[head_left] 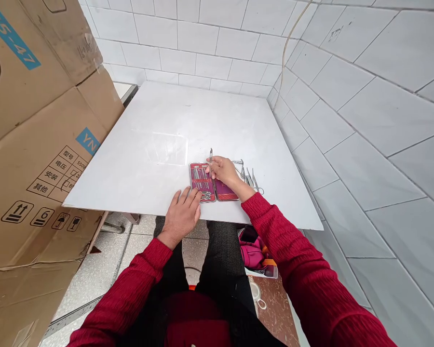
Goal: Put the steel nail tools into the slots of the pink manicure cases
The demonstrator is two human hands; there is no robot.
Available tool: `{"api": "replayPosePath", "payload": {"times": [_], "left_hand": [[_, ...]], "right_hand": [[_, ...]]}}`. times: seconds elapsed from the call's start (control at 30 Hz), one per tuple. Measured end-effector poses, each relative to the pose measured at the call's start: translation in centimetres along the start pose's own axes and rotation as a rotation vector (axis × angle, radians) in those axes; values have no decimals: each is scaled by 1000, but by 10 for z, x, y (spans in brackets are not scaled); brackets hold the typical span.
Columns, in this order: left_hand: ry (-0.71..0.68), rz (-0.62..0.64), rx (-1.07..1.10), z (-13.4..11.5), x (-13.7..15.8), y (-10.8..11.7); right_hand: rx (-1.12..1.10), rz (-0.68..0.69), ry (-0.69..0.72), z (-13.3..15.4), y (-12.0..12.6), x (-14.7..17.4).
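An open manicure case (217,196) with a red and purple lining lies near the table's front edge. Several slim metal tools (201,177) sit in its left half, with a nail clipper (206,194) below them. My left hand (183,212) lies palm down at the case's lower left corner, fingers stretched out and touching it. Over the case's middle, my right hand (222,171) pinches a slim metal manicure tool (211,155), its tip pointing away from me. Beyond my right wrist lie small scissors (256,185) and other metal tools, partly hidden by the hand.
A white tabletop (166,111) carries the case. A large cardboard box (50,144) stands along the left, and a tiled wall (347,125) closes off the right. Under the table's right front is a container with a pink item (252,255).
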State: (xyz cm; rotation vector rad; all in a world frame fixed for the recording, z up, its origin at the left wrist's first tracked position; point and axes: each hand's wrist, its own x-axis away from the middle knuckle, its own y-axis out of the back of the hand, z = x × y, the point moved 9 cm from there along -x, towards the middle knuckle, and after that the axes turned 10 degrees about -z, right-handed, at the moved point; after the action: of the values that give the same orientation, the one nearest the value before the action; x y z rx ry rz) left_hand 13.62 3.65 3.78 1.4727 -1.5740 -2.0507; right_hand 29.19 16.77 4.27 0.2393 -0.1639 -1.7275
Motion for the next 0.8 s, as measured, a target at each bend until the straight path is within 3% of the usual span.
{"api": "replayPosePath", "payload": {"times": [0.13,0.5,0.8], "left_hand": [[5,0,14,0,0,1],[-3,7,-8,-1,-2,2],[-4,9,-11,0,-2,1]], "right_hand": [[16,-10,-6,-2,1,-2],[-190,-77,-194,-24,10,-13],[-169,-82,-184,-24,9,-15]]}}
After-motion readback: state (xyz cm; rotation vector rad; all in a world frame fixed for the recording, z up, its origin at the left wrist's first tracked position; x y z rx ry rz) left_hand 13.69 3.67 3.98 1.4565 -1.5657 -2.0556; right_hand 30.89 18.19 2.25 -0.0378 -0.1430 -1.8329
